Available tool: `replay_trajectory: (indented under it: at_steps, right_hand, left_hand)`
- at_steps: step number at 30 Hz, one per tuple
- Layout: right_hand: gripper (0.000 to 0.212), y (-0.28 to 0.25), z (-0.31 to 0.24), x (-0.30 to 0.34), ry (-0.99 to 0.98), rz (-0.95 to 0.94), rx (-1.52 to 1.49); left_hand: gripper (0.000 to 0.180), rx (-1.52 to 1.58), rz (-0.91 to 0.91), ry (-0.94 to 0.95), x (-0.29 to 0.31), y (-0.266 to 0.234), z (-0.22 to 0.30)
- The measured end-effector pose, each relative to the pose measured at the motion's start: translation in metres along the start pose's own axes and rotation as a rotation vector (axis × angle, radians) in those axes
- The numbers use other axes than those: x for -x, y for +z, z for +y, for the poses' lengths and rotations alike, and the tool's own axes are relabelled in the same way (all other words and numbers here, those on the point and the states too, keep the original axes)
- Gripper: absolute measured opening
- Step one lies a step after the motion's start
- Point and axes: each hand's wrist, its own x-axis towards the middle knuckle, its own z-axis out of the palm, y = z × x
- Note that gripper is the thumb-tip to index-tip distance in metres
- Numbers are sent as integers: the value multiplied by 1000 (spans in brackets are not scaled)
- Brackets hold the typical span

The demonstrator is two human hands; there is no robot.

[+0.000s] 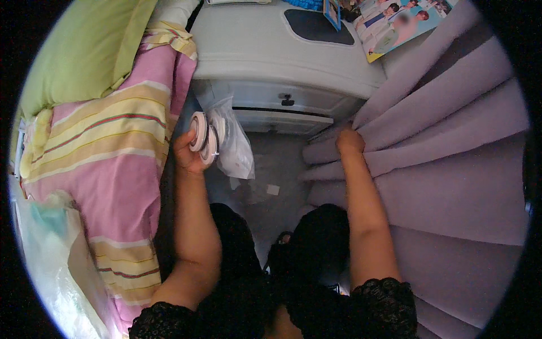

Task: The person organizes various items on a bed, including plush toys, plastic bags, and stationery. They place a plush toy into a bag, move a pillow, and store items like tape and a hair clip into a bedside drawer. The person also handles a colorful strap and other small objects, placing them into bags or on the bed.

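My left hand (191, 155) is closed on a pair of round, pale pink discs with dark bands round their edges, like small spools (199, 131); their exact kind I cannot make out. Right beside them hangs a clear and white plastic bag (237, 155); whether the same fingers hold it is hidden. To the right, my right hand (350, 141) is closed at the edge of a mauve curtain (389, 127), with the cloth gathered about the fist.
Ahead stands a white cabinet (254, 59) with drawers (310, 99). A bed with a striped pink and yellow cover (124, 181) and a green pillow (84, 51) lies left. Nearer is a plastic bag (62, 265). A small white square (272, 190) lies on the grey floor (248, 198).
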Motion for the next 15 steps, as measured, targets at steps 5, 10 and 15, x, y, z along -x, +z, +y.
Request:
replay_trajectory:
  at_steps: [5,10,15]
  right_hand:
    - [48,-22,-35,25,-209,-220,-87]
    - [35,27,-99,7,-278,-592,-1144]
    - [35,32,-108,-7,-296,-339,-1187]
  left_hand:
    - [40,3,-27,36,5,-17,5]
    - [37,-4,70,23,6,-3,1]
    - [36,19,87,-4,1,-4,-10]
